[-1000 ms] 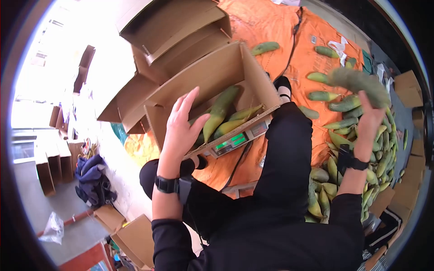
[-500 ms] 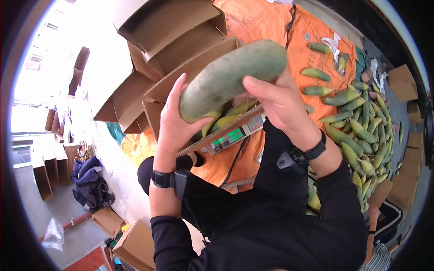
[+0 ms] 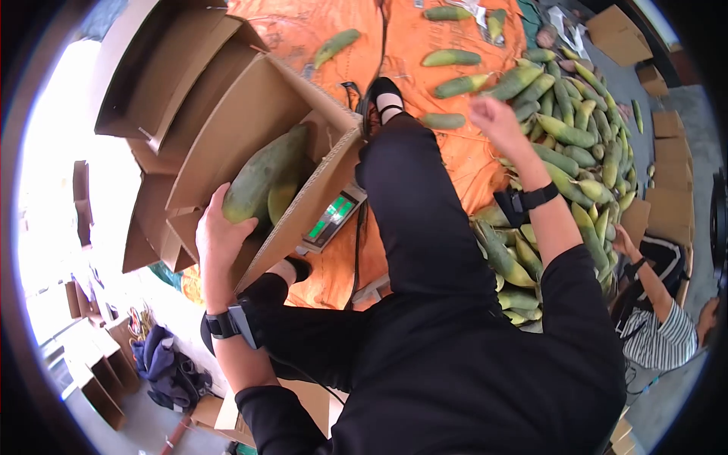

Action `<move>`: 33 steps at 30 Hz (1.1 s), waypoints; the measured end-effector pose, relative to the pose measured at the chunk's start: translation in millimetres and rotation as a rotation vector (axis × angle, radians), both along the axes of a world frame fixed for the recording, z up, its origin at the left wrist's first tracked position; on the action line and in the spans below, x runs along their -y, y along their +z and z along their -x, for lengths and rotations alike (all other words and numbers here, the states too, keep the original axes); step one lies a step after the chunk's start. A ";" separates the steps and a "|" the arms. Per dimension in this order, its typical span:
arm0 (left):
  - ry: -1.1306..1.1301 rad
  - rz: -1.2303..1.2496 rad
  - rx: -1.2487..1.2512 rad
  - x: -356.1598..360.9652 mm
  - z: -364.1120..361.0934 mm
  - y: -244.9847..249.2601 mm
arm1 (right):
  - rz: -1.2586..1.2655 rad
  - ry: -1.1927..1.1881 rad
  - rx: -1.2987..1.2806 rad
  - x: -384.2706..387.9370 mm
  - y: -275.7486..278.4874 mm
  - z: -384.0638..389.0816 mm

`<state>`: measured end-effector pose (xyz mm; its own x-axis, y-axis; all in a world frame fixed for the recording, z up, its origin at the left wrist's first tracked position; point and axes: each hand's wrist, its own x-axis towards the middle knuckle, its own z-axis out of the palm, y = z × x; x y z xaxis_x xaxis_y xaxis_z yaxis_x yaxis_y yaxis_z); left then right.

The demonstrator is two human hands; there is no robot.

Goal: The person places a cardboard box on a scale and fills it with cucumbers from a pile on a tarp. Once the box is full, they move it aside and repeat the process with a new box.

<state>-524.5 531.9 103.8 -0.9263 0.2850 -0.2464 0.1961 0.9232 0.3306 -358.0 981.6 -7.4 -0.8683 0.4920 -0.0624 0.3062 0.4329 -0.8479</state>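
A large green radish (image 3: 262, 173) lies in an open cardboard box (image 3: 220, 125), beside another radish (image 3: 282, 199) that is partly hidden. My left hand (image 3: 221, 231) grips the large radish's lower end at the box's near side. The box rests by a scale (image 3: 331, 220) with a lit green display. Over the orange sheet (image 3: 288, 30), my right hand (image 3: 497, 125) is raised with its fingers curled closed, near the left side of a large radish pile (image 3: 584, 136). Nothing shows in that hand, though its inner side is hard to make out.
More open boxes (image 3: 163, 61) stand at the upper left. Several loose radishes (image 3: 451, 58) lie on the orange sheet. Beyond the pile, at the lower right, sits another person in a striped top (image 3: 660, 337), an arm reaching toward the radishes. Cardboard boxes (image 3: 671, 189) line the right side.
The large radish has gone from between both hands down into the box. My right hand has let go of it and moved right, toward the pile. The view has turned rightward.
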 end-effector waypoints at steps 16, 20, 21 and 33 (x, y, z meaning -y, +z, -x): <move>0.010 -0.462 0.118 -1.8 -23.3 -7.7 | -0.058 0.048 1.023 57.0 -184.5 -217.8; -0.093 -0.557 0.000 -9.7 -41.8 0.4 | -0.082 0.139 1.134 49.7 -168.7 -209.6; -0.108 -0.597 -0.052 -11.7 -47.8 2.7 | -0.141 0.160 1.175 48.8 -168.1 -206.9; -0.225 -0.813 -0.187 -48.5 -122.8 1.4 | 0.072 -0.344 0.034 -6.4 -92.5 -169.1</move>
<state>-401.7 580.5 105.2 -0.8314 0.4886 0.2645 0.4630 0.3462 0.8159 -189.0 988.0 -99.8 -0.6495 0.7485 -0.1338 0.4521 0.2386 -0.8595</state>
